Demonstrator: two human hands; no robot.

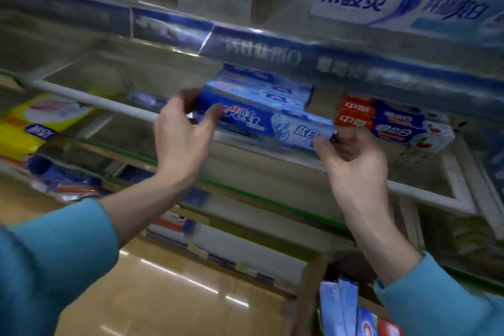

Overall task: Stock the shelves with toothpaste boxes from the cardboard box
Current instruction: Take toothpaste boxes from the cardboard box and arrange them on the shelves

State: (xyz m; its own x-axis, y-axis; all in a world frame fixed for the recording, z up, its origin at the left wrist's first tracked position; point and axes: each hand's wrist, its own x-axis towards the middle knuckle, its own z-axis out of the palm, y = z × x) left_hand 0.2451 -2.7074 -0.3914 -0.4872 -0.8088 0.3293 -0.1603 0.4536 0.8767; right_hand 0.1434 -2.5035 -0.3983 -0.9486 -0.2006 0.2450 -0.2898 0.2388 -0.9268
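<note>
At the front rail of the middle shelf (pixel 272 154), a blue toothpaste box (pixel 268 124) with white lettering was held lengthwise; its left end was pinched by the left hand (pixel 181 142), its right end clasped in the curled fingers of the right hand (pixel 354 163); similar blue boxes (pixel 261 90) were stacked behind, red-and-white boxes (pixel 387 123) just beside; below, the cardboard box (pixel 308 289) stood on a glossy tan floor (pixel 163 294).

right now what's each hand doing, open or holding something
Left hand: pinches the left end of the blue toothpaste box.
Right hand: grips the right end of the same box.
</note>
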